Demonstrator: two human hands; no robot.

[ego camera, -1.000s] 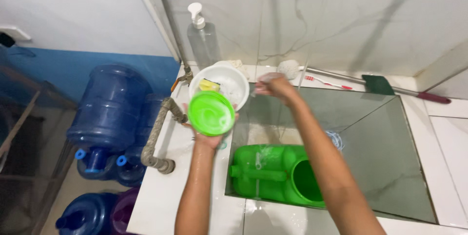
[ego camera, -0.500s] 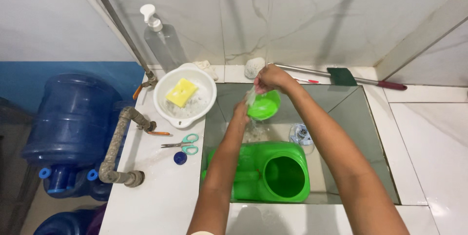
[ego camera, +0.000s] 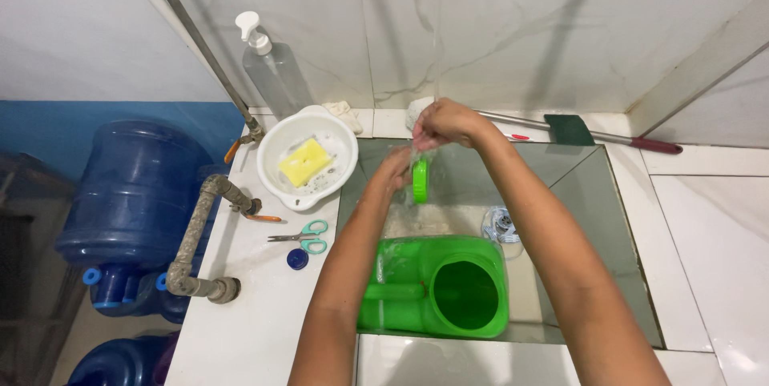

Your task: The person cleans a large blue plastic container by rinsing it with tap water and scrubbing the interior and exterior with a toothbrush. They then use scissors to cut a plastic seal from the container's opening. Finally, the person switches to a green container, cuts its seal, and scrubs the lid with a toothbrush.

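Note:
Over the sink (ego camera: 577,194), my left hand (ego camera: 394,171) holds a round green lid (ego camera: 420,180) turned on edge under a thin stream of water. My right hand (ego camera: 444,122) is closed on the lid's top rim, just above it. Below both hands a green plastic jug (ego camera: 436,286) lies on its side in the sink with its wide mouth facing up.
A white bowl (ego camera: 276,139) with a yellow sponge (ego camera: 303,162) sits left of the sink, beside a clear pump bottle (ego camera: 272,72). Scissors (ego camera: 303,233) and a small blue cap (ego camera: 296,259) lie on the counter. A long-handled brush (ego camera: 593,134) rests behind the sink. Blue water jugs (ego camera: 132,194) stand at left.
The lid went from in front of the white bowl to over the sink, then tipped from facing me to edge-on. My right hand stayed at its top rim.

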